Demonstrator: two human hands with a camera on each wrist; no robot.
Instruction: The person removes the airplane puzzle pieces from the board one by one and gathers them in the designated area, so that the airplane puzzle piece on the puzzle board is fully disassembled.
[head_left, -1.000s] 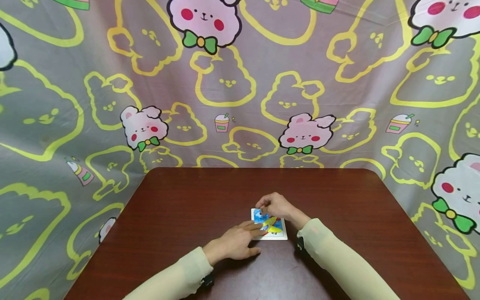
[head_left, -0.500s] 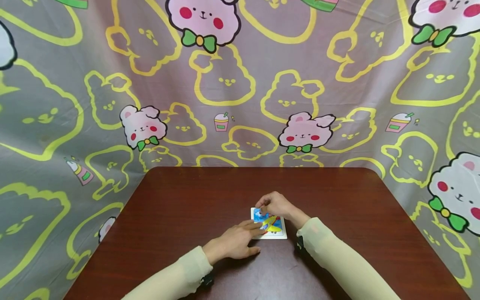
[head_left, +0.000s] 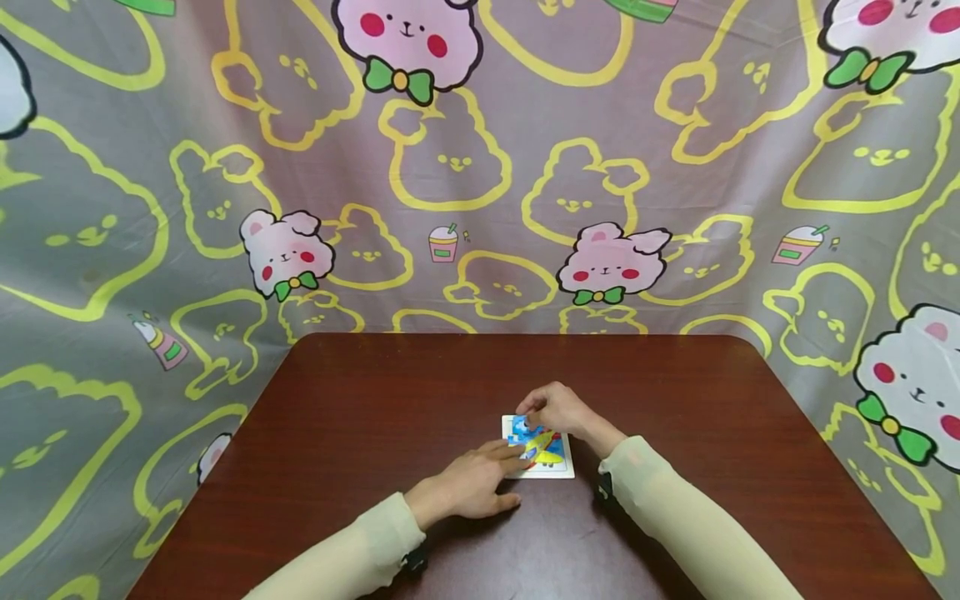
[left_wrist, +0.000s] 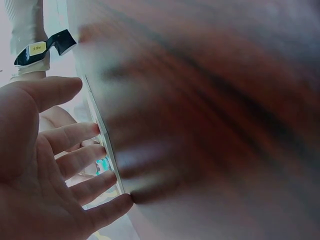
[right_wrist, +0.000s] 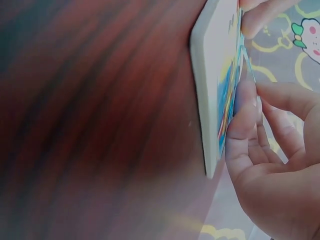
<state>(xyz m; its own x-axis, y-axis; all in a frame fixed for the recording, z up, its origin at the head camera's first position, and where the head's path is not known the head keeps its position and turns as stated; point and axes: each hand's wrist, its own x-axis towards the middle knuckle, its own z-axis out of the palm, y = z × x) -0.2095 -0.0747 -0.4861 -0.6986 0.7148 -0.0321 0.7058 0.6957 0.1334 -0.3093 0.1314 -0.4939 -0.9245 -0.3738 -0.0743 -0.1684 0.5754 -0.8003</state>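
A small white-bordered picture puzzle board [head_left: 558,474] lies on the table, showing a yellow airplane on blue. Straight, spread fingers of my left hand [head_left: 468,485] rest on its left side, covering part of the picture. In the left wrist view, these fingertips line up along the board's edge. My right hand [head_left: 561,410] is over the board's upper part, its thumb and fingers pinching a thin blue puzzle piece [right_wrist: 248,61]. In the right wrist view that piece stands tilted up from the picture. The fingers hide much of it.
The dark red-brown wooden table [head_left: 375,400] extends around the board on all sides. Behind it and along both sides hangs a grey cloth [head_left: 480,225] with cartoon bears and yellow outlines. Each sleeve cuff has a black wrist device [left_wrist: 35,52] on it.
My right hand has shifted slightly to the right with the puzzle piece, over the board's upper part. My left hand stays in place on the board.
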